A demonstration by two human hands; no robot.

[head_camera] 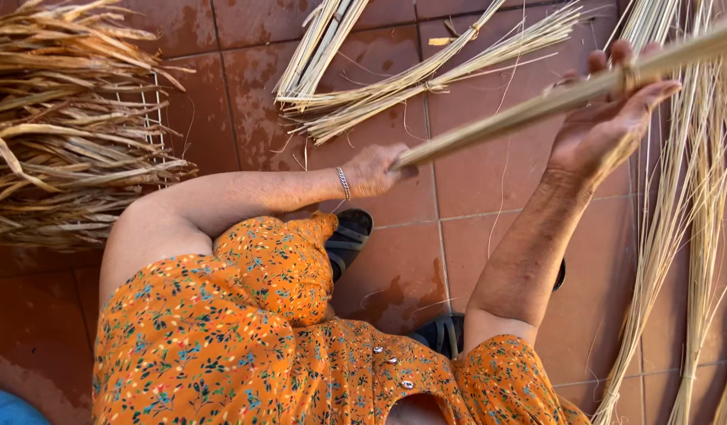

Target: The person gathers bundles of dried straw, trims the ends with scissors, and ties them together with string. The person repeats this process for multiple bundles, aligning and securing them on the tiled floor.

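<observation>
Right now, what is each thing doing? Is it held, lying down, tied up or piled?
Long stalk: held slanting above the floor, gripped at both ends.
Left hand: closed on the stalk's lower end.
Right hand: palm up, fingers curled around the stalk.
Tied bundles: lying on the tiled floor.
Dry leaf pile: heaped loosely.
Long loose stalks: lying spread out.
Dark sandal: worn, flat on the floor.

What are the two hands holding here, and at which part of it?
Both hold one long pale stalk. The left hand grips its lower end; the right hand clasps it farther up, near the upper end.
</observation>
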